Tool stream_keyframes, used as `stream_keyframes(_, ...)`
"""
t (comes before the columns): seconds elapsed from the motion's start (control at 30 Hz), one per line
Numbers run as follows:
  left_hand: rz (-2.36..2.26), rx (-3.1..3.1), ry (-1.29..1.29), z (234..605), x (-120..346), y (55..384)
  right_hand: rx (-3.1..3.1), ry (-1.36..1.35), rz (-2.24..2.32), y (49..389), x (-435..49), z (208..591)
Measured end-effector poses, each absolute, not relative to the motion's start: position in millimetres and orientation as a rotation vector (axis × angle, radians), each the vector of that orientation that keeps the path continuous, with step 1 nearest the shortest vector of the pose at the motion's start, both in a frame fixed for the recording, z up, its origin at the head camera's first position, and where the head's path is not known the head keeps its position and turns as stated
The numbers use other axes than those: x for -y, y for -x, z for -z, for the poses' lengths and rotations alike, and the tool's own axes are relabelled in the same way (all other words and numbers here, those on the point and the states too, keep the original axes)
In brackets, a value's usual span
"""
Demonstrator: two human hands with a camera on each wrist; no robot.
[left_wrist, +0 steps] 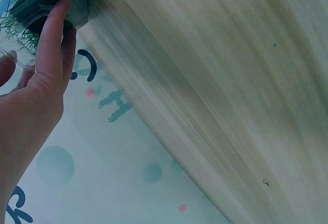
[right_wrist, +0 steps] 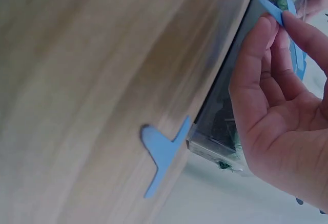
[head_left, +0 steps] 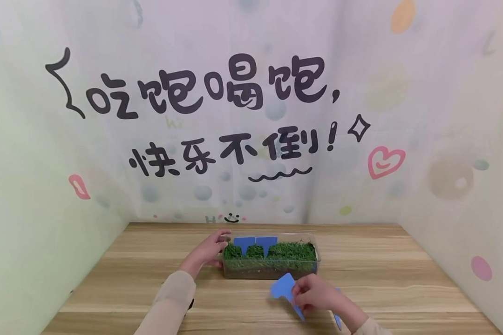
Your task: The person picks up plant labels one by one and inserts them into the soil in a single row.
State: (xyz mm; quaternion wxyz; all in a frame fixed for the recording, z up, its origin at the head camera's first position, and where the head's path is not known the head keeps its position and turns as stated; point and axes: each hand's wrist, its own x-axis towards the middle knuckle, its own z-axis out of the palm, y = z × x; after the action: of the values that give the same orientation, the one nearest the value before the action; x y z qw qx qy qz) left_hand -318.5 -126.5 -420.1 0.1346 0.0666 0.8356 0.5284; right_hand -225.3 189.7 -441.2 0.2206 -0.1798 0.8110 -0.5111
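A clear plastic box (head_left: 272, 272) of green artificial grass (head_left: 295, 253) stands on the wooden table. Two blue T-shaped plant labels (head_left: 245, 242) stand upright in the grass, side by side near its left end. My left hand (head_left: 209, 246) rests against the box's left end, its fingers spread and fairly straight, with one fingertip on the end wall in the left wrist view. In front of the box, my right hand (head_left: 314, 293) pinches another blue plant label (head_left: 282, 286), tilted, between thumb and fingers. It is apart from the grass.
One more blue label (right_wrist: 164, 149) lies on the table beside the right hand, largely hidden by the wrist in the head view. Behind the wooden table (head_left: 369, 260) hangs a printed fabric wall (head_left: 234, 200), with further walls at both sides.
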Motion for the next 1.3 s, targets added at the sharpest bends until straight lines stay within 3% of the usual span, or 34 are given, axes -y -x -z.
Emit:
stream_keyframes(0.47,-1.519,-2.432,-0.195,417,126,316,-2.213,0.459,1.623,239,-191,425)
stream_keyframes(1.3,-1.529,-2.412,-0.192,416,127,315,-2.596,0.392,1.597,255,-181,386)
